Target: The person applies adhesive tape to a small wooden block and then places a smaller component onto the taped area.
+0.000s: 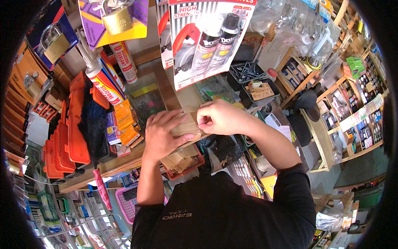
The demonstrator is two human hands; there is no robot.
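A small brown paper packet (183, 127) lies flat on the wood-framed glass counter (146, 107), close to its front edge. Across its left part spreads my left hand (166, 129), fingers over the far side and thumb along the near side, holding it down. The fingertips of my right hand (217, 118) are pinched together at the packet's right end; the exact bit between them is hidden. Just below the counter edge, an orange-red basket (199, 163) holds a stack of similar brown paper pieces (180, 158).
Carded epoxy tubes (214, 46) and a padlock (117, 20) hang in front. Silicone sealant tubes (104, 82), orange plastic cases (77, 133) and small orange boxes (126, 123) stand left. Beyond my right hand are black bins of nails (247, 72) and brown pieces (260, 90).
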